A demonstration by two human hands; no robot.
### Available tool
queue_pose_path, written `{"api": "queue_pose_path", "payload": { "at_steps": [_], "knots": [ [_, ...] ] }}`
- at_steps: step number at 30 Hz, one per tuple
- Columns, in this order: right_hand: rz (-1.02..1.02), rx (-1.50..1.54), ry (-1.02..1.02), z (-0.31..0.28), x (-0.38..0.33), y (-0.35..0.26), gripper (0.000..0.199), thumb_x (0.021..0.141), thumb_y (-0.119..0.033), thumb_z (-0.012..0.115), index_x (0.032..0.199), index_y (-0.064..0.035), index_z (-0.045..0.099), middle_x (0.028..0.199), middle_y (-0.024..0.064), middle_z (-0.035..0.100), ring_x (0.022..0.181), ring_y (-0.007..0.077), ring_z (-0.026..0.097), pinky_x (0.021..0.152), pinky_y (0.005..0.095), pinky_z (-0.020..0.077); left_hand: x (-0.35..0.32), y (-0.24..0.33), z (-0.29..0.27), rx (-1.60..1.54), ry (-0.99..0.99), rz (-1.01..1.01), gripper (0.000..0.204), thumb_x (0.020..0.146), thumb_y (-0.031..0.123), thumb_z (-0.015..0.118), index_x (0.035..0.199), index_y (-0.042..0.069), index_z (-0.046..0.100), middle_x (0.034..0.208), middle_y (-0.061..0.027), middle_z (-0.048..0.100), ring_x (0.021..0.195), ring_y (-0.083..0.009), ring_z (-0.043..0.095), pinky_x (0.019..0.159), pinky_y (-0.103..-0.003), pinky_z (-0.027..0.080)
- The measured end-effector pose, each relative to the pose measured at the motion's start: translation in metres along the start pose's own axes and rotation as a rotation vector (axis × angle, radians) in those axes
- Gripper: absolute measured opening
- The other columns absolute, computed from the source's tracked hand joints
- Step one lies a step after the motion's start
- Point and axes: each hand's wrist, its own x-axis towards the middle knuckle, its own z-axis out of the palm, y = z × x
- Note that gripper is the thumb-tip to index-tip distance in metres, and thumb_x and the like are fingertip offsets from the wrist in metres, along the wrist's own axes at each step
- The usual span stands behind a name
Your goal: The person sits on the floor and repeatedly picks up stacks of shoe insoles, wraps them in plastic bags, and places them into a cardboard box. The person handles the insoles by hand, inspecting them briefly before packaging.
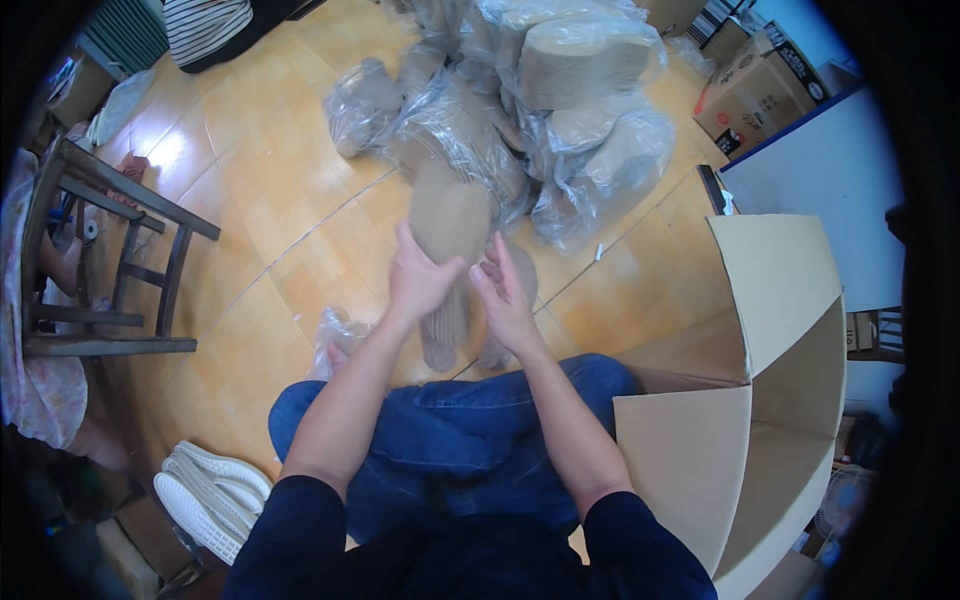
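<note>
A stack of beige shoe insoles (450, 215) stands tilted in front of my lap, its edges slightly blurred. My left hand (420, 282) closes on the stack's left side, with the thumb lying across it. Close to the stack's right side, my right hand (508, 300) has its fingers stretched upward and the thumb apart; whether it touches the stack is hard to tell. Behind and below the right hand shows another beige insole stack (522, 272), partly hidden. Just beyond lie several clear plastic bags packed with similar insoles (590, 60).
A large open cardboard box (685, 440) stands at my right knee. White shoe soles (215, 490) lie to my left. A dark wooden stool (130, 270) stands at the left, beside another person's arm. A crumpled plastic bag (335, 335) lies by my left knee on the tiled floor (250, 230).
</note>
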Motion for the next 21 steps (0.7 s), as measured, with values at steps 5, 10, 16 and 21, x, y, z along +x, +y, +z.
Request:
{"api": "queue_pose_path", "payload": {
  "at_steps": [5,10,16,21],
  "knots": [
    [0.098,0.368,-0.023,-0.018,0.001,-0.018,0.071,0.089,-0.009,0.066,0.146,-0.0015,0.025,0.127,0.0133,0.050,0.105,0.0165,0.059,0.087,0.0303,0.0517,-0.020,-0.006,0.027,0.225,-0.342,0.398,0.089,0.069,0.014,0.078,0.141,0.002,0.028,0.123,-0.0203,0.052,0.111,-0.0249,0.056,0.088,-0.038,0.051],
    [0.065,0.504,-0.011,-0.016,0.008,-0.033,0.062,0.089,-0.005,0.065,0.141,-0.0032,0.031,0.121,0.0105,0.055,0.108,0.0172,0.059,0.087,0.0313,0.0528,-0.005,-0.012,0.019,-0.277,-0.556,0.130,0.095,0.068,0.001,0.080,0.145,0.005,0.025,0.137,-0.0157,0.040,0.117,-0.0244,0.052,0.091,-0.036,0.052],
    [0.087,0.527,0.022,-0.016,0.006,-0.041,0.059,0.091,-0.008,0.063,0.141,-0.0022,0.031,0.121,0.0115,0.056,0.109,0.0183,0.058,0.092,0.0322,0.0496,0.003,-0.014,0.012,-0.501,-0.633,0.058,0.101,0.069,0.003,0.083,0.149,0.005,0.021,0.142,-0.0157,0.037,0.115,-0.0232,0.053,0.091,-0.036,0.053],
    [0.144,0.449,0.144,-0.020,0.010,-0.035,0.054,0.090,-0.011,0.062,0.135,0.0020,0.034,0.121,0.0134,0.057,0.106,0.0197,0.058,0.093,0.0321,0.0462,0.011,-0.017,0.012,-0.560,-0.546,0.073,0.080,0.073,-0.004,0.069,0.142,0.004,0.030,0.130,-0.0132,0.049,0.111,-0.0201,0.056,0.087,-0.035,0.053]
  ]
}}
